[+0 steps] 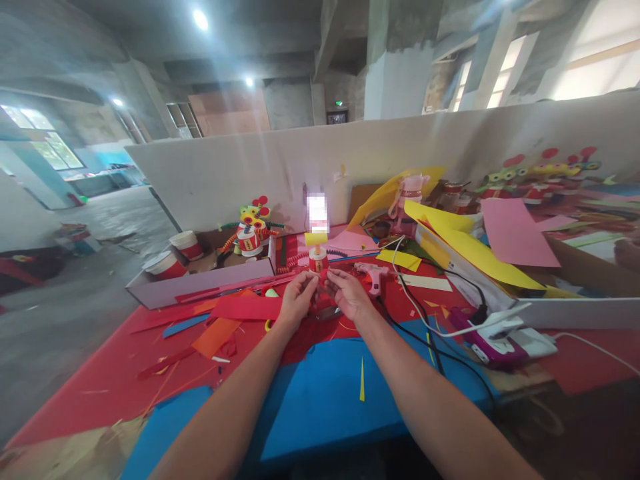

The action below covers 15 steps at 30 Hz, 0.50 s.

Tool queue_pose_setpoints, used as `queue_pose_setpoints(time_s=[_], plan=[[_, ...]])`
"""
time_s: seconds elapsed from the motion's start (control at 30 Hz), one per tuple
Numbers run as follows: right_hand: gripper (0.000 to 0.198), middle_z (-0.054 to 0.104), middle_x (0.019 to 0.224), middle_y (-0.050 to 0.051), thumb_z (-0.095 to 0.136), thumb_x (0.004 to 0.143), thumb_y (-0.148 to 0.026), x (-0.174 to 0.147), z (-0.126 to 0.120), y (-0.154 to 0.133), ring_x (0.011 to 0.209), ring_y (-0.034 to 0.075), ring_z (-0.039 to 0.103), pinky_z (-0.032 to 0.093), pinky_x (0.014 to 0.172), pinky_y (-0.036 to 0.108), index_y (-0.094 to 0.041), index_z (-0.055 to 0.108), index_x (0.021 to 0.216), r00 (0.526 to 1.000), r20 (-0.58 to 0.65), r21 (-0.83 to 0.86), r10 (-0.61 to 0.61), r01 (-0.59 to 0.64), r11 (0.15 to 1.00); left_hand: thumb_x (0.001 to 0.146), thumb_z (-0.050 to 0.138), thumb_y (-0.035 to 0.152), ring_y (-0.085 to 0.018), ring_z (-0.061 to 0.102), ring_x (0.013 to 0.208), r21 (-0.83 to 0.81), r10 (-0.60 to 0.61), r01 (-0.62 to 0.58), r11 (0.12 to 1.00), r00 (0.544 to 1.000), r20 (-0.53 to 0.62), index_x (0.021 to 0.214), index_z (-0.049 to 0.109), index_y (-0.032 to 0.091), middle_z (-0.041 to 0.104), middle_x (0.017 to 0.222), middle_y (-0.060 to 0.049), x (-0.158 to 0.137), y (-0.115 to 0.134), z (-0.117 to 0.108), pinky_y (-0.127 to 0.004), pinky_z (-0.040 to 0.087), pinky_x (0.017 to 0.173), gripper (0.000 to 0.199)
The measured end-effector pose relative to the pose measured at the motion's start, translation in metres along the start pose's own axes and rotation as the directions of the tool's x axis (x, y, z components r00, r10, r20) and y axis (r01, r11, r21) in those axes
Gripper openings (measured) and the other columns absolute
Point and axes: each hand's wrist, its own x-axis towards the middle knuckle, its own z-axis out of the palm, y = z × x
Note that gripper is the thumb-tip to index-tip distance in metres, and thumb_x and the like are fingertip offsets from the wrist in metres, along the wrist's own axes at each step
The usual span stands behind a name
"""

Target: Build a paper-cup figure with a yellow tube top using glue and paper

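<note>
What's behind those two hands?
Beyond the left hand and right hand, a red-and-white cup shows, with a yellow piece above it. Whatever the hands cover can't be seen.

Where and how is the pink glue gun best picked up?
Probably by its handle, coming from the wearer's side: the pink glue gun shows side-on, with that narrow part jutting toward the wearer.

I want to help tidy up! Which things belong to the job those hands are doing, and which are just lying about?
Probably the job:
paper cup, near the left hand
pink glue gun, near the right hand

Probably just lying about:
yellow strip on the blue sheet
orange scrap
pink bottle
</note>
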Motion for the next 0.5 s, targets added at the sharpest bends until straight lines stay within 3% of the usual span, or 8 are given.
queue_pose_setpoints(time_s=[0.5], plan=[[0.016, 0.065, 0.059, -0.004, 0.077, 0.066, -0.006, -0.0024, 0.0015, -0.0025, 0.052, 0.006, 0.061, 0.054, 0.057, 0.016, -0.015, 0.065, 0.071, 0.997, 0.012, 0.064, 0.077, -0.078, 0.995, 0.076, 0.068, 0.044, -0.007, 0.049, 0.044, 0.073, 0.035, -0.036, 0.997, 0.999, 0.016, 0.078, 0.055, 0.017, 0.055, 0.055, 0.006, 0.0031, -0.0036, -0.0038, -0.018, 0.039, 0.043, 0.030]])
